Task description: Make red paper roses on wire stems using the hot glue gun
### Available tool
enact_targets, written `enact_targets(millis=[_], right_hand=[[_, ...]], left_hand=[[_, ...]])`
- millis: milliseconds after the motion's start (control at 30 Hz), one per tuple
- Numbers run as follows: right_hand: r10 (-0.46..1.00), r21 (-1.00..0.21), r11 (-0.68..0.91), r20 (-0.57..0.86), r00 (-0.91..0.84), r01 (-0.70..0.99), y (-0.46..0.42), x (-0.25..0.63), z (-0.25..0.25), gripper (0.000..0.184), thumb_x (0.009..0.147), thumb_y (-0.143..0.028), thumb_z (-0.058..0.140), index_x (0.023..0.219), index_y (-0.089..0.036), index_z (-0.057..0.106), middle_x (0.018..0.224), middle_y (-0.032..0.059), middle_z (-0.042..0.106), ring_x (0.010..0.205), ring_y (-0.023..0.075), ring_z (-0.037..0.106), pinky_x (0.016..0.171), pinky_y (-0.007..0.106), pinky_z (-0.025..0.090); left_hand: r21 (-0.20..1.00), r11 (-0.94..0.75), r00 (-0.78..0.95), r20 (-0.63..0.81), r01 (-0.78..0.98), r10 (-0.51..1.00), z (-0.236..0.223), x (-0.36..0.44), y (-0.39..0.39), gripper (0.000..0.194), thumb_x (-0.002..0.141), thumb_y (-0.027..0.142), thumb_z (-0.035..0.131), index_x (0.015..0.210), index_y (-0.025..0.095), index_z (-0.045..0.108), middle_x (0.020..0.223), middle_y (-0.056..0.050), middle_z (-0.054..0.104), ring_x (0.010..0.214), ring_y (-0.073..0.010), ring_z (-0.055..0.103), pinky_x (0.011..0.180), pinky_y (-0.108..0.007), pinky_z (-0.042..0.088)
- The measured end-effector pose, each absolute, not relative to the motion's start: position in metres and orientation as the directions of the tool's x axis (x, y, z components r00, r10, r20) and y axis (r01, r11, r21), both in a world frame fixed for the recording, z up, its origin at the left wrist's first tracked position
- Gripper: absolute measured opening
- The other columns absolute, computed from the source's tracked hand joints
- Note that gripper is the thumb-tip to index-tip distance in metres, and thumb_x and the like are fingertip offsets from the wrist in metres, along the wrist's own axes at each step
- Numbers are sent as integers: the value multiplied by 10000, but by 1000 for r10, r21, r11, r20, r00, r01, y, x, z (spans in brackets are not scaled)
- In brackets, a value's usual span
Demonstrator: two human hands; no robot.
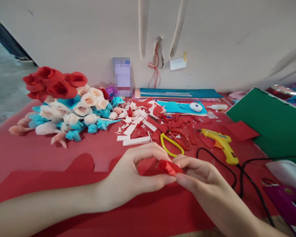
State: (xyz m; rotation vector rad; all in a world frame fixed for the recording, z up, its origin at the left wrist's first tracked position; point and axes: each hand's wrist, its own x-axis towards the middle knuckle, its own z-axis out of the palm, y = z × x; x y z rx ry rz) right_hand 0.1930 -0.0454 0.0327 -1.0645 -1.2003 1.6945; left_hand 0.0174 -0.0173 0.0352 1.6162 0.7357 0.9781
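Between both hands is a small rolled red paper flower (169,167), held over the front of the table. My left hand (135,172) curves round its left side, thumb tip below and fingers above it. From the right, my right hand (199,174) pinches its narrow end between thumb and fingers. Beneath them lies a large sheet of red paper (148,214) with rounded petal-like cutouts (81,163) at its far edge. Just beyond my hands are scissors with a yellow handle (171,149) and an orange one, partly under red scraps.
Paper flowers in red (56,82), white and blue are heaped at the left. White and red scraps (138,121) cover the middle back. A yellow glue gun (223,144) lies right, its black cable (254,182) trailing forward. A green board (268,121) leans at the far right.
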Motion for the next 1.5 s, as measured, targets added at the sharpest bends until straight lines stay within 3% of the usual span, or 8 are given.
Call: enact_targets(millis=[467,633,767,967,1133,1500], right_hand=[[917,-980,-191,-199,-346,56,-42,193,41,105,782,-306,579,763,-204,591,722,-28,554,672,78,494,597,169,395],[931,-989,-113,-140,-336,97,-43,192,44,76,791,-268,572,764,-201,593,730,-35,564,678,67,500,612,145,399],[933,-986,-34,-90,-348,162,-44,193,44,59,811,-250,543,795,-206,580,764,-29,558,704,73,510,631,152,410],[937,-959,171,87,-339,228,-46,192,43,44,794,-173,531,811,-207,553,821,-10,564,797,96,540,669,168,442],[916,-901,342,257,-310,265,-47,190,41,170,753,-61,527,847,-198,561,807,-11,566,778,82,555,674,151,454],[875,-808,480,415,-250,341,-48,184,44,211,691,4,542,803,-166,598,755,-16,606,690,44,580,639,69,456]], left_hand=[[988,-153,502,139,-14,854,35,17,-16,184,680,110,666,838,198,697,758,4,557,718,-86,546,670,-179,479],[999,-10,473,30,-45,881,34,18,-19,130,683,139,680,764,237,707,745,30,542,723,-56,515,678,-125,435],[997,-3,462,40,-79,886,34,19,-21,139,665,133,694,743,247,709,719,36,529,713,-54,502,669,-121,422],[994,-4,441,51,-108,896,32,20,-20,143,644,112,704,700,244,707,697,39,536,700,-55,499,671,-126,421],[989,-1,433,64,-145,899,28,21,-21,162,635,107,709,718,247,709,705,38,552,692,-57,504,665,-132,429],[986,-47,413,111,-161,904,25,20,-23,122,615,104,723,692,187,678,675,26,539,685,-73,508,656,-154,436]])
